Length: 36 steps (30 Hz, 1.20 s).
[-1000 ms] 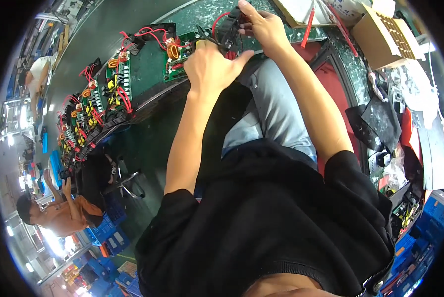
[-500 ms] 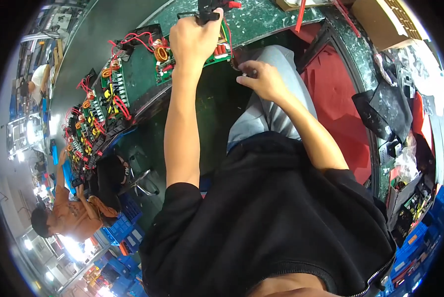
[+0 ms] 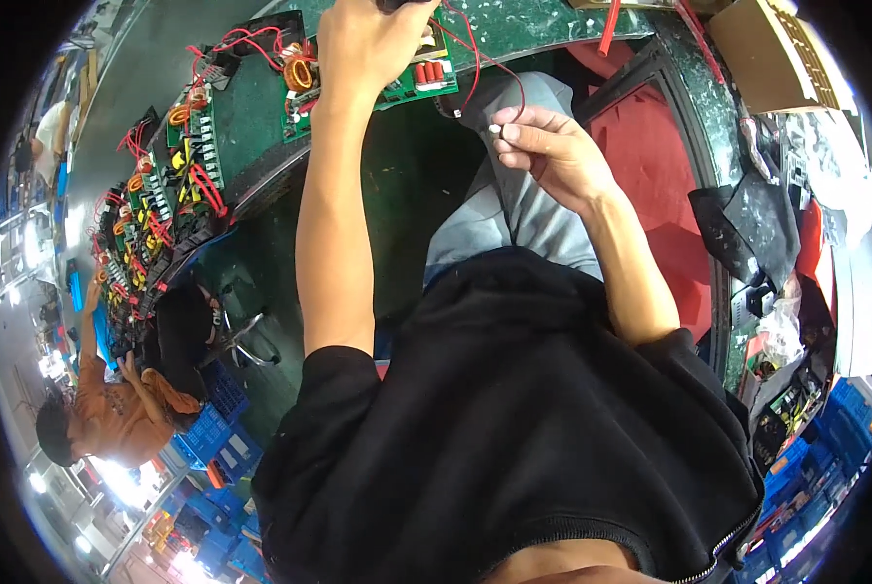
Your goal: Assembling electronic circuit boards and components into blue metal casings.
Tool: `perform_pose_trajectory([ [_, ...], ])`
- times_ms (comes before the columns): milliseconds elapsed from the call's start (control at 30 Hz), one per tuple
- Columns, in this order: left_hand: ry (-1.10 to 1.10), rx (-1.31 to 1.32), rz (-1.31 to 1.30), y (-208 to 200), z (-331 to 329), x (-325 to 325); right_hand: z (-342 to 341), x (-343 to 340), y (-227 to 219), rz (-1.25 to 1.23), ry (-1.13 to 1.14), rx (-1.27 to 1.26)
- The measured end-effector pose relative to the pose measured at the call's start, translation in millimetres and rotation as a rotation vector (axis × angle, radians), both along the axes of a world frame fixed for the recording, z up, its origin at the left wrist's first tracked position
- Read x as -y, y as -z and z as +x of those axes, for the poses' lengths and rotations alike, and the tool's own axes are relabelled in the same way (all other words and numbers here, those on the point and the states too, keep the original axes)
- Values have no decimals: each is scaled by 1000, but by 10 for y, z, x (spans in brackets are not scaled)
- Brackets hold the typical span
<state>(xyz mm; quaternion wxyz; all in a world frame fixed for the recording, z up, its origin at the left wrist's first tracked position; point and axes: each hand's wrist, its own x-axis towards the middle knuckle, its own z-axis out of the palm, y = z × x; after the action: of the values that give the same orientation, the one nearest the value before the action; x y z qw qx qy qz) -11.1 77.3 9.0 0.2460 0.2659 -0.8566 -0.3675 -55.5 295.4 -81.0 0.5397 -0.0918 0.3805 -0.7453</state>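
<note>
At the bench edge lies a green circuit board point(image 3: 394, 95) with a copper-wound coil point(image 3: 300, 74) and red cylindrical components point(image 3: 428, 74). My left hand point(image 3: 370, 51) is closed over it, its fingers round a black part at the picture's upper edge, mostly hidden. Above my lap, my right hand point(image 3: 558, 154) pinches a thin red wire point(image 3: 516, 83) that runs from the board side. A small white tip point(image 3: 495, 128) shows at its fingertips. Another red wire hangs beside it, ending in a small white connector point(image 3: 458, 114).
Several more wired boards point(image 3: 154, 204) line the bench to the left. A co-worker in an orange shirt point(image 3: 125, 414) sits there, beside blue crates point(image 3: 212, 419). On the right are a cardboard box point(image 3: 762, 58), black sheets point(image 3: 747, 229) and red material point(image 3: 650, 175) under the bench.
My right hand has turned and now pinches the red wire, lifted off toward my lap. My left hand appears higher in view, still on the black part. The view has shifted slightly.
</note>
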Motion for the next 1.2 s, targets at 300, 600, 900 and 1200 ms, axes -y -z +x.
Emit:
perform_pose_trajectory([
  [300,-12,41,-203,-57,53,-6,6,52,-36,115,84,-352],
  [600,38,78,-142,-81,91,88,-452,581,-256,255,245,-1445],
  [900,123,16,-143,-33,149,140,-401,758,-175,196,213,-1970],
  [1200,151,27,-61,-54,194,159,-310,733,-258,269,154,-2390],
])
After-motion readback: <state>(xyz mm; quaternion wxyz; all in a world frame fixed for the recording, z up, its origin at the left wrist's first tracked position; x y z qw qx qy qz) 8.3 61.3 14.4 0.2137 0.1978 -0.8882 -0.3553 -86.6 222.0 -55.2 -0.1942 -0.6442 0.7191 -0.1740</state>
